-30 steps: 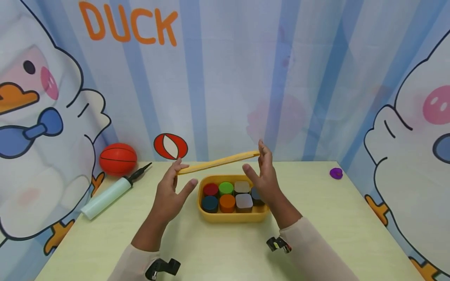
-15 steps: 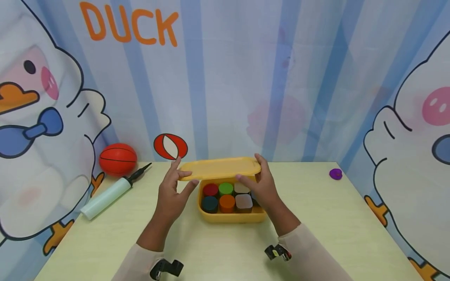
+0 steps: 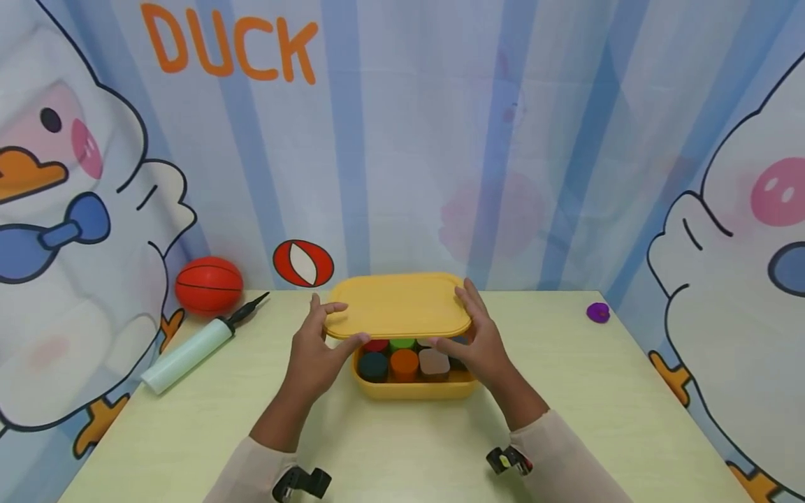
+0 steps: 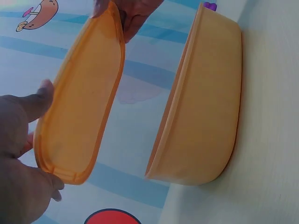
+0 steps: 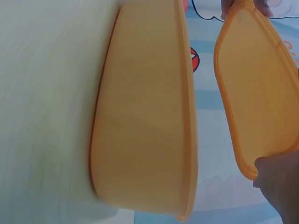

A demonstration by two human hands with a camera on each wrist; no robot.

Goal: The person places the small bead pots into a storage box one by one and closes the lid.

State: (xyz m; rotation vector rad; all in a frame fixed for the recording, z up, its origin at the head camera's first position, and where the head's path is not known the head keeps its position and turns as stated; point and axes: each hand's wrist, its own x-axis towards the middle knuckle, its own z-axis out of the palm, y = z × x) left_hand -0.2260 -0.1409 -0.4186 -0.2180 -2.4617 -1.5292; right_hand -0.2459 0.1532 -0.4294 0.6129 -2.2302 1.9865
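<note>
Both hands hold a yellow lid [image 3: 397, 305] by its two short ends. My left hand [image 3: 316, 356] pinches the left end, thumb at the near edge and fingers round the side. At the right end, my right hand [image 3: 481, 346] grips in the same way. Beneath the lid stands a yellow box [image 3: 415, 390] on the table, holding several round-topped pieces, among them an orange one [image 3: 404, 365] and a dark blue one [image 3: 374, 367]. The lid covers the back row in part. Both wrist views show a gap between the lid [image 4: 84, 98] and the box [image 5: 145, 107].
A red ball [image 3: 209, 286] sits at the back left of the table [image 3: 402, 447]. Beside it lies a pale green hand pump [image 3: 189, 356] with a black nozzle. A small purple object [image 3: 598, 312] is at the back right. A printed curtain [image 3: 415, 140] hangs behind.
The lid was tilted nearly edge-on above the box. It has levelled and come down towards the box, hiding more of the back row. Both hands now hold it with thumbs at the near edge.
</note>
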